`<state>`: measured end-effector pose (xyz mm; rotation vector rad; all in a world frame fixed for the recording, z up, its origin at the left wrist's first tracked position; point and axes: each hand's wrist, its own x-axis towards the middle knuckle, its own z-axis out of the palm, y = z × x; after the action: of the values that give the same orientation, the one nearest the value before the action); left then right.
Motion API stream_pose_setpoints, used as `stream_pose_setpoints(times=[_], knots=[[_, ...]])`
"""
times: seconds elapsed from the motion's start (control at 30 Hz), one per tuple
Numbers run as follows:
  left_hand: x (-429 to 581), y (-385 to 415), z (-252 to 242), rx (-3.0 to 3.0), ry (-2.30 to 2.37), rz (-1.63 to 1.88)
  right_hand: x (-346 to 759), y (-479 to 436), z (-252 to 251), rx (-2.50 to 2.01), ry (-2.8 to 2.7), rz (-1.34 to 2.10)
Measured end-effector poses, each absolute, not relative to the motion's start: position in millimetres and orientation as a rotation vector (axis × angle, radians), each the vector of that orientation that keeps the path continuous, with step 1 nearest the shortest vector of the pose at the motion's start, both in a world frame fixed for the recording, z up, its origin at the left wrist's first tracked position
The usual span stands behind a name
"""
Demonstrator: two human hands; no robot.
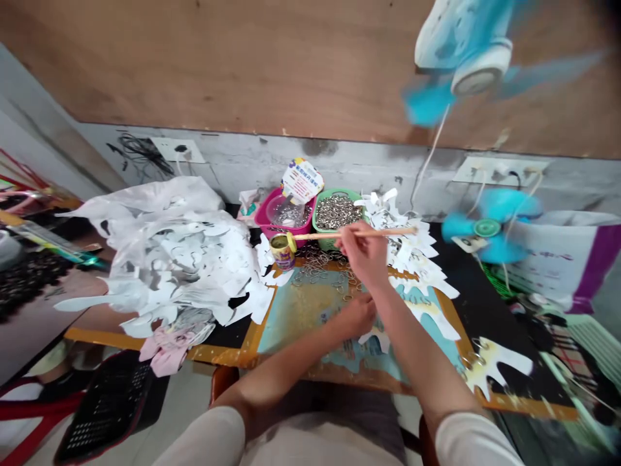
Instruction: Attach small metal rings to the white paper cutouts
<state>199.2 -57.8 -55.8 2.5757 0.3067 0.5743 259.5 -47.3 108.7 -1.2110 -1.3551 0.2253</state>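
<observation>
My right hand (359, 249) is closed around a thin wooden-handled brush (320, 236). The brush's yellow-coated end is at the rim of a small can (283, 254). Lower down, my left hand (356, 316) is closed with curled fingers, partly behind my right forearm; what it grips, if anything, is hidden. Just below it a white cut-out piece (377, 340) lies on the stained blue-green work surface (295, 310). Loose metal rings (317, 264) are scattered between the can and my hands.
A pink basket (264, 217) and a green basket (356, 194) hold metal parts. White cut-outs fill a plastic bag (145, 200) at left; more cut-outs (427, 275) with rings overlap at right. Two blue-bladed fans, one hanging (478, 77) and one lower (486, 228), are on the right.
</observation>
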Motion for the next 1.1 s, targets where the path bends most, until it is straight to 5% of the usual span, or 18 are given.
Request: stream_pose_setpoints(times=[0.23,0.43,0.8,1.1], knots=[[136,-44,-61,2.407,0.510,0.809,196,79,91,-1.603,-1.843,0.070],[92,-38,-58,2.258,0.663,0.870,202,85,95,-1.615,-1.802,0.124],[85,-47,-63,2.203,0.735,0.843,303,-45,88,-1.203,-1.092,0.698],[75,-61,-66,2.303,0.679,0.798,379,-231,19,-1.322,-0.644,0.422]])
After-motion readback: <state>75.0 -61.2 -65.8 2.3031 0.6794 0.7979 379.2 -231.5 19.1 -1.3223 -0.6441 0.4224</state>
